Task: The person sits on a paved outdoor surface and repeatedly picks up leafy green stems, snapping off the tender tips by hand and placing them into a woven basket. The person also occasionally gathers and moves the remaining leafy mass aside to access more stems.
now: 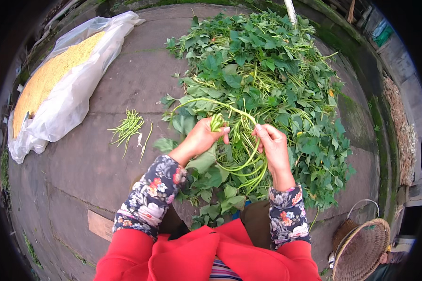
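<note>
My left hand [198,138] is closed around a bunch of green stems [216,122], whose bent ends stick up above the thumb. Between thumb and fingers, my right hand [275,145] pinches a long green stem [228,104] that arches leftward above both hands. More peeled-looking or bare stems [244,170] loop below, between the two hands; where they join is partly hidden. Both hands are over the near part of a large heap of leafy green vines [267,52], probably sweet potato. Leaves hang close under my left wrist.
A small pile of cut stems [128,126] lies on the concrete floor [91,182] at left. Beyond it, a plastic sheet [81,91] holds yellow grain [56,73]. A wicker basket [363,249] stands at lower right, a flat brown board [100,224] at lower left. A mossy ledge [379,140] borders the right.
</note>
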A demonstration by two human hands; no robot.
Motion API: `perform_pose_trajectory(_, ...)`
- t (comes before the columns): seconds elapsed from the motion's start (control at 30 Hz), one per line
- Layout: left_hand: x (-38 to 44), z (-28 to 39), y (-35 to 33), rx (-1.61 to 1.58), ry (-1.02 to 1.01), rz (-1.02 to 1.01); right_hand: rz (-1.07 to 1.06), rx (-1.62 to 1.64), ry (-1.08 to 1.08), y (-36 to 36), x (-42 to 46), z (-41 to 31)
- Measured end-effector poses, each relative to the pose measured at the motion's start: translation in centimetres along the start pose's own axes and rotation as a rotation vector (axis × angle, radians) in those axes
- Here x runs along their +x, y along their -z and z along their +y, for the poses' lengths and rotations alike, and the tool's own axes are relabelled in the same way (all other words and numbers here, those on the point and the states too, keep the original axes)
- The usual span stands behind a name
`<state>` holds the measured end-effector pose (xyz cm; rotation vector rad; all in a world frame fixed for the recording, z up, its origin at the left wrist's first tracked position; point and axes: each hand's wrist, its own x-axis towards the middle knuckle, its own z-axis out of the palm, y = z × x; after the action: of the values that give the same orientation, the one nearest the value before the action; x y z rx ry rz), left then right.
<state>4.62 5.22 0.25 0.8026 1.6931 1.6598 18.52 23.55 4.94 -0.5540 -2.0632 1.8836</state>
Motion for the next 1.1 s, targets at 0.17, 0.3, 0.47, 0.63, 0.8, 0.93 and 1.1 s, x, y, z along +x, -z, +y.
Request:
perform_pose_trajectory(0.17, -0.4, 0.9, -0.7, -0.217, 0.035, -0.193, -0.283, 0.199, -0.143, -0.1, -0.5, -0.2)
perform_pose_trajectory(0.3, -1.4, 2.6, -1.0, -0.409, 0.154, -0.242, -0.400, 0.186, -0.011, 0.1, -0.6, -0.2)
perform_pose_trajectory(0.47, -0.7, 1.9, -2.2, -0.316, 0.081, -0.171, -0.318, 0.004, 0.244, -0.5, -0.2, 1.0)
perform_pose_trajectory(0.63, -0.5, 0.8, -2.0, -0.269, 0.092, -0.115, -0.140, -0.320, 0.325, -1.6, -0.9, -0.7)
perform_pose_trajectory(0.8, 0.0, 0.4, -2.0, -0.247, 0.032, 0.019, -0.048, -0.793, 0.391, -1.7, -1.7, -0.9)
perform_pose_trajectory(0.93, -0.1, 0.8, -1.7, -0.309, -0.005, -0.009, 0.004, -0.894, 0.514, -1.1, -1.4, -0.6)
perform_pose_trajectory(1.1, -1.9, 1.5, 2.5, -0.479, 0.112, -0.223, 0.217, -0.877, 0.399, 3.7, 0.1, 0.3)
